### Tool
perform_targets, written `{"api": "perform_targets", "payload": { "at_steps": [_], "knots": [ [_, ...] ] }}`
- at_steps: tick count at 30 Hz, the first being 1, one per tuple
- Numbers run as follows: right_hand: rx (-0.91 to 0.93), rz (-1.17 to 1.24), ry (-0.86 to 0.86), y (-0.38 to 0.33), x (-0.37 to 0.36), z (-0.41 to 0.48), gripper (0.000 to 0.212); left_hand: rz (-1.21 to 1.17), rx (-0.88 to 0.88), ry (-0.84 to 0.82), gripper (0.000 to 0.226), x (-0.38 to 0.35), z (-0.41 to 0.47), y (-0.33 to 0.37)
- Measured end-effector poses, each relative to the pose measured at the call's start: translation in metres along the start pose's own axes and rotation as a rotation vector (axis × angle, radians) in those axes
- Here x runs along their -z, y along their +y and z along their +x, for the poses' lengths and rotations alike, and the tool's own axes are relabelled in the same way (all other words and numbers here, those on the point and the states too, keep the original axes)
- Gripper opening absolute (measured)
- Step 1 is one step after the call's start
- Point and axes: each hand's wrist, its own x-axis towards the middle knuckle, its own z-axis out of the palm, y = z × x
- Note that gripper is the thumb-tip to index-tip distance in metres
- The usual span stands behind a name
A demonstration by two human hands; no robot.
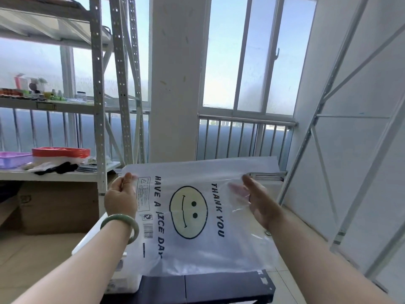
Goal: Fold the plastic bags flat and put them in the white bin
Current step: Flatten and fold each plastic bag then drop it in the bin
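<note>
- The plastic bag (197,216) is held up in the air in front of the person, spread out almost flat and turned sideways. It is translucent, with a yellow smiley face and the words "THANK YOU" and "HAVE A NICE DAY" printed in dark letters.
- The left hand (120,198) is clenched on the left edge of the bag and pinches it between the thumb and the fingers. A pale green bangle (121,227) sits on this wrist.
- The right hand (256,200) is at the right side of the bag. Its fingers are stretched out and partly behind the film, with the thumb on the front side, so it grips the bag loosely.
- The white bin (105,249) stands below the bag, at its left part. The bag covers most of it, so only the left rim and wall are visible.
- A dark flat object (208,286) lies under the lower edge of the bag.
- At the left there is a metal shelf (54,175) which carries a purple basket (13,159) and a red tray (61,152).
- Behind the bag there are a white pillar (175,84) and a window (252,58) with a railing below it.
</note>
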Motion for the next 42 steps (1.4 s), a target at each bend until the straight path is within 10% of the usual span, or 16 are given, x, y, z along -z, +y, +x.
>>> {"api": "perform_targets", "payload": {
  "at_steps": [9,17,21,27,39,42],
  "knots": [
    [-0.013,-0.024,0.063,-0.005,-0.01,0.004,0.01,-0.064,-0.025,-0.084,0.027,-0.002,-0.004,0.008],
    [0.015,-0.134,0.192,-0.007,-0.014,0.005,0.022,-0.01,-0.045,-0.102,0.04,-0.003,-0.002,-0.002],
    [0.025,-0.112,0.326,-0.007,-0.015,0.008,0.031,0.035,0.137,-0.421,0.057,0.001,0.003,-0.003],
    [0.171,-0.276,0.454,0.0,-0.011,0.008,0.024,-0.073,0.336,-0.482,0.017,0.0,-0.001,-0.012],
    [0.493,-0.678,1.093,-0.011,-0.019,-0.003,0.032,0.407,-0.293,-0.219,0.022,-0.006,-0.001,0.01],
    [0.808,-0.866,0.754,-0.015,-0.037,0.002,0.045,0.449,-0.416,-0.302,0.023,-0.015,-0.01,0.019]
  ]
}}
